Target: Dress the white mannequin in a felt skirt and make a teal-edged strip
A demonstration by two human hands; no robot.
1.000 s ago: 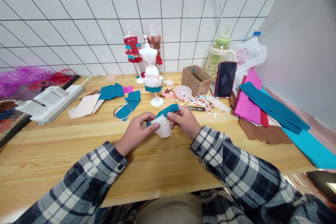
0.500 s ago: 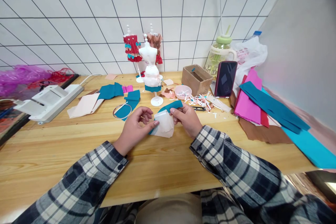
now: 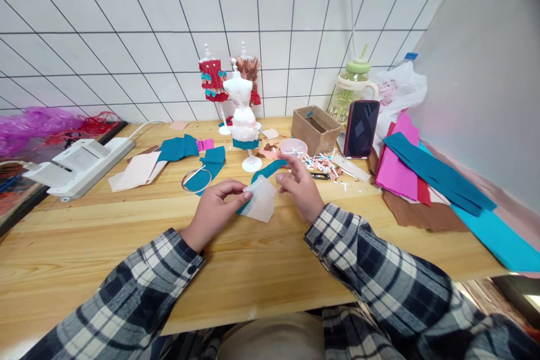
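A whitish sheet of thin paper (image 3: 260, 202) hangs over the wood, with a curved teal crepe paper strip (image 3: 270, 169) rising behind it. My left hand (image 3: 217, 208) pinches both at their left edge between thumb and fingers. To the right, my right hand (image 3: 301, 188) has its thumb and fingers apart. One fingertip lies close to the strip's far end; whether it touches I cannot tell. Just behind stands a small white dress form (image 3: 239, 93) with pale wrapping at the waist and a teal band below.
Two dressed forms, one in a red dress (image 3: 213, 79), stand at the back. A cardboard box (image 3: 315, 129), phone (image 3: 361, 128), pink dish (image 3: 294, 148), paper scraps and a cutter (image 3: 319, 175) lie right of centre. Coloured paper (image 3: 399, 163) is piled right; a power strip (image 3: 90, 166) sits left.
My right hand has let go of the paper and its fingers have spread. The whitish sheet has opened out flatter. My left hand has closed its pinch on the edge.
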